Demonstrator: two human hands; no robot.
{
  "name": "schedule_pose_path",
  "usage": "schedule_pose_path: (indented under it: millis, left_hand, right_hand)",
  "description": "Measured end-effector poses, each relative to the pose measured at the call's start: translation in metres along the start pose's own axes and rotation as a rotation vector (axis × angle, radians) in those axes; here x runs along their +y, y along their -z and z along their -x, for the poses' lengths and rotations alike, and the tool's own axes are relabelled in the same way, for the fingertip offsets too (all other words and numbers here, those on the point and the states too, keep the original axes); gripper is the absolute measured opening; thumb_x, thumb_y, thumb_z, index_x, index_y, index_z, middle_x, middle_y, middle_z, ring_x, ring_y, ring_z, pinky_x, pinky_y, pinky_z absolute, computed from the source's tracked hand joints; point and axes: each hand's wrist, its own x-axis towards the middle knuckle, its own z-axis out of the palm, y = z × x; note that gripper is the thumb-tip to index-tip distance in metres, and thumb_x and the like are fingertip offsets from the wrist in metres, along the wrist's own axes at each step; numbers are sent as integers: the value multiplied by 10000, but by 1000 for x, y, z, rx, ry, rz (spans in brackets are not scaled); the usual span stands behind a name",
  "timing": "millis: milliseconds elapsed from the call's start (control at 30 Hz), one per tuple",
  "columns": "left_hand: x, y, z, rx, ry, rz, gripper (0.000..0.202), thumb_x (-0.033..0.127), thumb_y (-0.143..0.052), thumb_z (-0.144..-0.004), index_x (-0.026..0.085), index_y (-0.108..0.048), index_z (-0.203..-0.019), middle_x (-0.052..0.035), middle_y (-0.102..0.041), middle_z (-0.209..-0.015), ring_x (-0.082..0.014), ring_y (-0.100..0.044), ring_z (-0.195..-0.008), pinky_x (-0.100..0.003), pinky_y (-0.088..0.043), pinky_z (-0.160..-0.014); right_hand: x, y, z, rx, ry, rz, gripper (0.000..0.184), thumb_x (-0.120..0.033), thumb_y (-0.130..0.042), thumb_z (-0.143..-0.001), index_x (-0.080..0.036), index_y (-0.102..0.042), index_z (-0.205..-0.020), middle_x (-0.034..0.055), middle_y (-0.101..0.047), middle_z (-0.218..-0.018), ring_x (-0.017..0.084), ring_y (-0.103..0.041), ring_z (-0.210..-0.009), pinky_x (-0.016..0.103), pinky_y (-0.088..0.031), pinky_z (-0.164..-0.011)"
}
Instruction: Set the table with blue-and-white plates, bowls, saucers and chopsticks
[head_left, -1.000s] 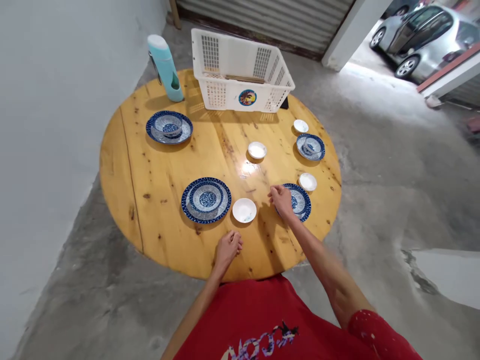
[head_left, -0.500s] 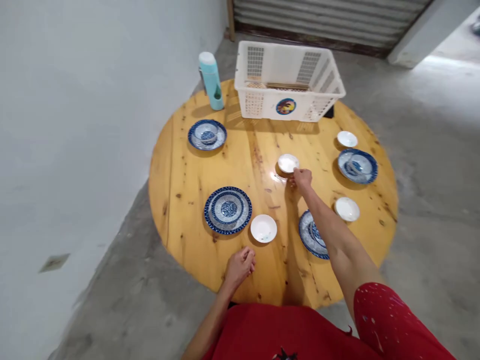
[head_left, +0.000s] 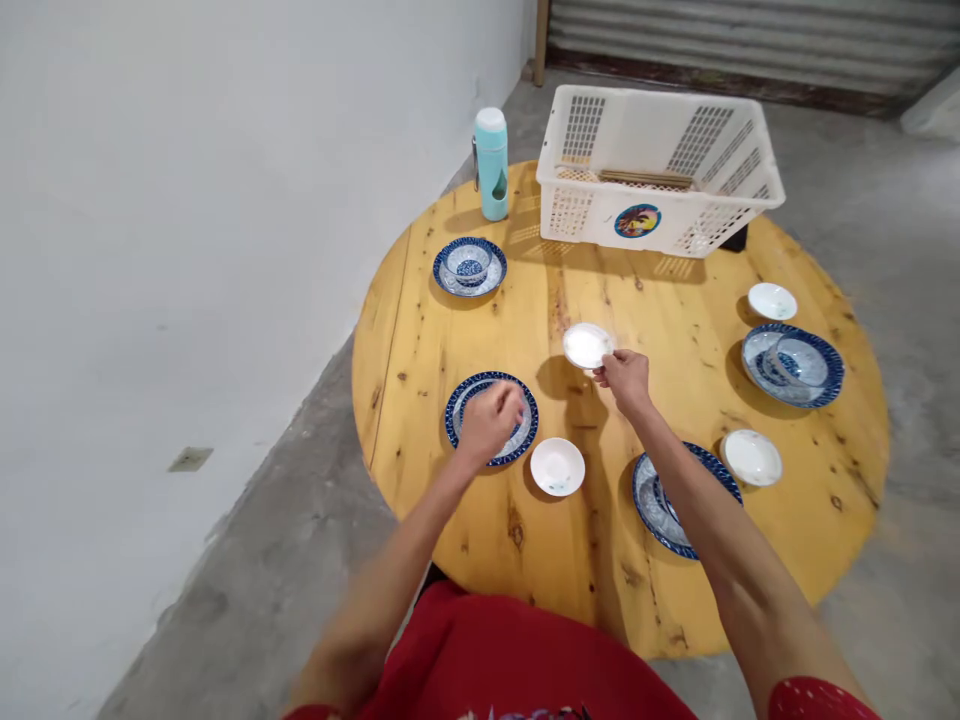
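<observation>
Held by its rim, a small white bowl [head_left: 587, 346] is between the curled fingers of my right hand [head_left: 627, 380], over the middle of the table; a shadow shows beneath it. My left hand [head_left: 489, 425] is over a blue-and-white plate [head_left: 454, 412], which it partly covers. Its fingers look curled with nothing in them, the tips a little blurred. Just right of that plate is another white bowl [head_left: 557, 467]. Under my right forearm lies a second blue-and-white plate [head_left: 651, 508], partly hidden by the arm.
The round wooden table [head_left: 405, 440] also bears a plate with a patterned bowl [head_left: 469, 265], another such set [head_left: 795, 365] at right, and white bowls [head_left: 752, 458] beside the settings. At the back stand a light-blue bottle [head_left: 492, 170] and a white plastic crate [head_left: 577, 215].
My left hand has risen from the table's near edge to over the plate. My right hand has brought the white bowl slightly nearer and off the table. The view has shifted left.
</observation>
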Motion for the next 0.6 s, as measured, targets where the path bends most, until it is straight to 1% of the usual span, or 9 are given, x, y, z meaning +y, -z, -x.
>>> schedule_pose_path:
  millis: [67,133,167,233,333,400,467,533,600]
  left_hand:
    - [-1,10,-46,48,40,-40,233,385,-510,-917,192,-625,-979,-46,-720,-811,-170,-683,-724,-249,-487,-666]
    - [-9,19,-81,-13,64,-37,289,415,-518,-919,170,-627,-1027,-50,-718,-796,-169,-680,-684,-251,-481,-648]
    - [-14,25,-94,-54,56,-30,297,421,-508,-923,167,-631,-1013,-44,-711,-770,-165,-673,-657,-249,-477,-636]
    - [-27,38,-111,-106,16,-31,279,402,-479,-930,172,-634,-909,-28,-683,-696,-158,-654,-613,-244,-467,-617]
    - [-50,68,-130,-119,-4,-80,241,344,-471,-910,186,-601,-782,-15,-642,-611,-165,-637,-597,-245,-461,-616]
    - [-67,89,-143,-144,5,-87,232,330,-465,-901,189,-606,-784,-19,-653,-626,-169,-636,-610,-250,-469,-630]
    - [-82,105,-158,-167,7,-87,232,328,-463,-898,188,-628,-813,-29,-677,-672,-171,-639,-633,-254,-479,-649]
    - [-94,116,-172,-174,24,-91,227,318,-472,-892,184,-650,-850,-40,-696,-709,-180,-649,-668,-260,-487,-671]
    - [-102,121,-185,-170,54,-92,210,303,-496,-882,179,-666,-879,-53,-709,-733,-196,-665,-714,-268,-494,-697]
  right_hand:
    - [-20,-19,20,-81,34,-39,118,-161,-531,-744,-139,-641,-780,46,-651,-574,145,-608,-458,213,-458,-415]
    - [-39,-41,39,-142,66,-56,142,-175,-523,-738,-134,-644,-800,32,-641,-557,143,-605,-452,200,-443,-407]
    - [-47,-54,46,-160,77,-49,148,-182,-520,-739,-134,-644,-804,26,-637,-553,144,-606,-452,199,-443,-410]
    - [-58,-82,57,-173,94,-18,166,-198,-516,-747,-134,-649,-824,19,-638,-558,149,-615,-458,204,-451,-424]
    - [-65,-125,60,-158,98,68,217,-222,-507,-772,-132,-666,-889,19,-652,-577,164,-638,-488,220,-467,-462]
    - [-67,-152,56,-151,95,155,242,-234,-499,-790,-135,-677,-921,20,-660,-582,173,-653,-515,233,-480,-505]
    - [-69,-176,49,-142,91,258,251,-237,-490,-802,-141,-687,-925,19,-661,-576,183,-662,-551,249,-495,-558]
    - [-71,-196,41,-127,86,363,244,-230,-484,-806,-147,-696,-893,23,-655,-566,199,-669,-601,267,-504,-612]
    - [-73,-211,35,-102,69,451,231,-219,-483,-802,-155,-701,-849,29,-652,-562,216,-675,-654,281,-506,-657]
